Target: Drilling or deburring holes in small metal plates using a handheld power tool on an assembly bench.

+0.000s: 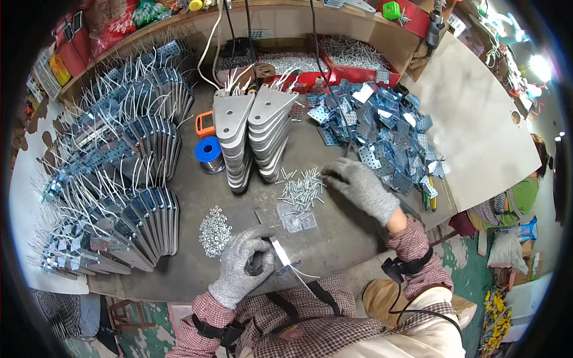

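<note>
My left hand (242, 265), in a grey knit glove, is at the near edge of the table with its fingers curled into a ring. What it grips, if anything, is hidden. Just right of its fingertips are a white block (280, 253) with two white wires and a narrow grey strip (262, 218). My right hand (363, 190), gloved alike, reaches the right edge of a pile of screws (302, 188). Its fingers bend together there, and their tips are hard to make out. A small clear plastic tray (296, 218) lies below the screws; a heap of nuts (215, 231) lies left.
Stacked grey metal plates (233, 119) stand mid-table, beside a solder spool (209, 152) and an orange meter (205, 124). Rows of wired assemblies (143, 221) fill the left. Blue perforated plates (382, 128) heap at right, below red bins (352, 74). Cables hang overhead.
</note>
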### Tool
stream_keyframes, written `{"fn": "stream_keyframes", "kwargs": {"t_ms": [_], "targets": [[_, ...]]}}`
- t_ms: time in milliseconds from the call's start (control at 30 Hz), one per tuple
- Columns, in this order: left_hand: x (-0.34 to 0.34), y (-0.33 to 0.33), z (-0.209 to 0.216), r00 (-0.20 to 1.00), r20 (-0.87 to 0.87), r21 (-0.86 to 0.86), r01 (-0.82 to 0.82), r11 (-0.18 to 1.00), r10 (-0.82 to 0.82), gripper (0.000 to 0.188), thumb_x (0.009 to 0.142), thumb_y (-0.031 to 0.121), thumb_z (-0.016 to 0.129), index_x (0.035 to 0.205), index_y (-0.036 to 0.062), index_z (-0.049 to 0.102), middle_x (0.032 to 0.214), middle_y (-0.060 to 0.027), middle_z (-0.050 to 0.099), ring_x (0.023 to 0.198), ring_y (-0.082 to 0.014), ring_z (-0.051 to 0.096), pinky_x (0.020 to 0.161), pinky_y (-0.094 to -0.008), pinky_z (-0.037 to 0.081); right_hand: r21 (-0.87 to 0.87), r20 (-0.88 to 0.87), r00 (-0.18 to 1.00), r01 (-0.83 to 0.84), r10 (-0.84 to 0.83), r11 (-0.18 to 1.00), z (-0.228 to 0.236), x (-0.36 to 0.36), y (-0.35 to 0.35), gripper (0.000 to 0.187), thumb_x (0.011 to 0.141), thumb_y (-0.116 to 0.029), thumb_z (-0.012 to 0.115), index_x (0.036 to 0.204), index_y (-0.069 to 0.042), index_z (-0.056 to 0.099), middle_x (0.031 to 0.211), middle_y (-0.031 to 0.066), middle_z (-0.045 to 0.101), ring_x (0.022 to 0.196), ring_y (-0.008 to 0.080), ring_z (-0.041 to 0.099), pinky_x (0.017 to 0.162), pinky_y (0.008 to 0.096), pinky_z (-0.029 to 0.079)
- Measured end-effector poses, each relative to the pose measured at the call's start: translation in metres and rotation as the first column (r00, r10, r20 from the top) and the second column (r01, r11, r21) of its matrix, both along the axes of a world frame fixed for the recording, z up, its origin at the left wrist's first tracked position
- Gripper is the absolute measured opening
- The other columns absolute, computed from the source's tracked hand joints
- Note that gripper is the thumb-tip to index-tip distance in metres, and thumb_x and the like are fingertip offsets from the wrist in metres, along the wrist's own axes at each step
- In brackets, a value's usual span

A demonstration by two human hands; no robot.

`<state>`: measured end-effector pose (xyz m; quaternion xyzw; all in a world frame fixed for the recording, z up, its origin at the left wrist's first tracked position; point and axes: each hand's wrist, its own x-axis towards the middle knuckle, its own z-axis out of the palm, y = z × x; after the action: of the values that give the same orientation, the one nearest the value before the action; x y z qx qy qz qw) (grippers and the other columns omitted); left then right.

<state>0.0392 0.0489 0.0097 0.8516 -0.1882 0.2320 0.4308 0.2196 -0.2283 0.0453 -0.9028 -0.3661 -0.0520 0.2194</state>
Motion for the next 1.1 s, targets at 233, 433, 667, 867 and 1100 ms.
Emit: {"fn": "stream_keyframes", "kwargs": {"t_ms": [233,433,667,867,1100], "targets": [[-0.005,-0.002,-0.002,0.994,-0.103,-0.051,-0.053,0.997,0.048,0.021,0.078,-0.002,0.071,0.096,0.0034,0.06,0.114,-0.0182,0.07,0.105,-0.0314,0.068,0.091,-0.0401,0.055,-0.126,0.017,0.994,0.11,-0.108,0.986,-0.001,-0.009,0.032,0.029,0.086,-0.008,0.068,0.111,0.0,0.056,0.1,0.0249,0.065,0.092,0.0424,0.066,0.079,0.0499,0.054],[-0.007,-0.001,-0.01,0.993,-0.118,-0.112,-0.028,0.993,0.015,0.027,0.079,0.005,0.075,0.101,0.0071,0.06,0.121,-0.0157,0.069,0.108,-0.0326,0.068,0.091,-0.0413,0.054,0.435,-0.384,0.887,-0.072,0.258,0.897,0.001,-0.095,0.048,0.016,0.086,-0.005,0.064,0.103,-0.004,0.066,0.096,0.0121,0.064,0.09,0.026,0.065,0.079,0.0368,0.053],[-0.007,-0.005,-0.018,0.998,-0.044,-0.027,-0.038,0.999,0.037,0.032,0.079,0.011,0.079,0.105,0.01,0.061,0.127,-0.0148,0.067,0.112,-0.0349,0.066,0.092,-0.0431,0.053,0.524,-0.54,0.816,0.136,0.205,0.841,-0.006,-0.113,0.071,0.021,0.087,-0.004,0.067,0.108,-0.005,0.067,0.098,0.0098,0.069,0.081,0.02,0.067,0.073,0.0328,0.054],[-0.008,-0.006,-0.017,0.999,-0.044,-0.025,-0.031,0.999,0.03,0.031,0.08,0.009,0.078,0.105,0.0101,0.059,0.129,-0.0146,0.066,0.12,-0.0351,0.064,0.097,-0.0441,0.052,0.59,-0.521,0.83,0.182,0.2,0.786,-0.013,-0.122,0.074,0.028,0.092,-0.009,0.07,0.119,-0.003,0.063,0.102,0.0102,0.069,0.091,0.0173,0.07,0.079,0.0291,0.056],[-0.006,-0.006,-0.016,0.999,-0.039,-0.014,-0.024,1.0,0.023,0.03,0.079,0.006,0.078,0.102,0.0101,0.058,0.129,-0.0154,0.067,0.12,-0.036,0.064,0.097,-0.0442,0.053,0.585,-0.727,0.653,0.425,0.214,0.69,-0.017,-0.14,0.073,0.042,0.096,-0.008,0.068,0.135,0.0,0.054,0.114,0.0115,0.072,0.104,0.0171,0.069,0.088,0.0297,0.056]]}}
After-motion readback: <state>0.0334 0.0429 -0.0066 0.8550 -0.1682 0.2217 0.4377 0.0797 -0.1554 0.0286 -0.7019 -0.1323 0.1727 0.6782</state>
